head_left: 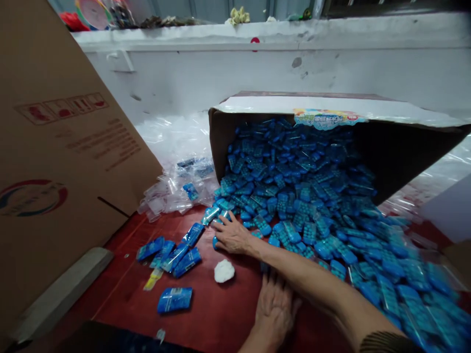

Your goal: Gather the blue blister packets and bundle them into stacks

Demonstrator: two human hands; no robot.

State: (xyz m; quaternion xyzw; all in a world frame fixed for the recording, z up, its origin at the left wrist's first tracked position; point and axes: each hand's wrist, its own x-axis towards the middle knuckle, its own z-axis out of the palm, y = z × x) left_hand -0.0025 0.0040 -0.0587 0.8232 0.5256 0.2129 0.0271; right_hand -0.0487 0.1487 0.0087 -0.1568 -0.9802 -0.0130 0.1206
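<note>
Low white wall (176, 83), scuffed, grey marks (296, 62); ledge (198, 35) along its top, cluttered. Blue-grey panels (209, 10) behind. Red tabletop (125, 299) below, slightly glossy. Light cool.

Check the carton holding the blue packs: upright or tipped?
Tipped on its side: the carton opens toward the camera, and blue packs spill out onto the red tabletop.

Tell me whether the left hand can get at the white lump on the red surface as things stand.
Probably yes: bare red surface lies between the left hand and the white lump. The right forearm crosses close to that hand but does not seem to bar the way.
</note>
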